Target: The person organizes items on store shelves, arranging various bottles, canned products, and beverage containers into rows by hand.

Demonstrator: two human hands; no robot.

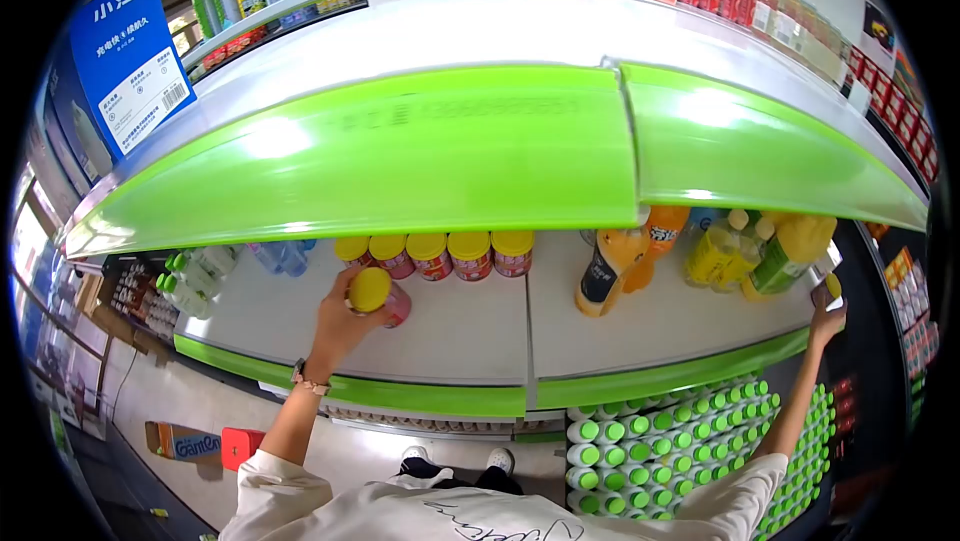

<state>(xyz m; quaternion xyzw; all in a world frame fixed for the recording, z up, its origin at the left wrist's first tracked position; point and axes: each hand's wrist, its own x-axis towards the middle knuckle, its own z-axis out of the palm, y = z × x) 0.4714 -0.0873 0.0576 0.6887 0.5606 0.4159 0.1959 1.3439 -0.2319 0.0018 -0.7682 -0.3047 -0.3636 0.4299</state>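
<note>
My left hand (342, 321) is wrapped round a pink jar with a yellow lid (371, 289), held over the white shelf. Just behind it stands a row of several similar yellow-lidded jars (470, 255), partly hidden by the upper shelf's green edge strip. Far to the right, at the shelf's end, my right hand (828, 321) grips a small dark-sided jar with a yellow lid (832, 288); its label is too small to make out.
Orange soda bottles (610, 266) and yellow drink bottles (725, 251) stand on the shelf's right half. Many green-capped white bottles (650, 451) fill the space below. The upper shelf's green strip (400, 161) overhangs. A blue box (130, 61) stands upper left.
</note>
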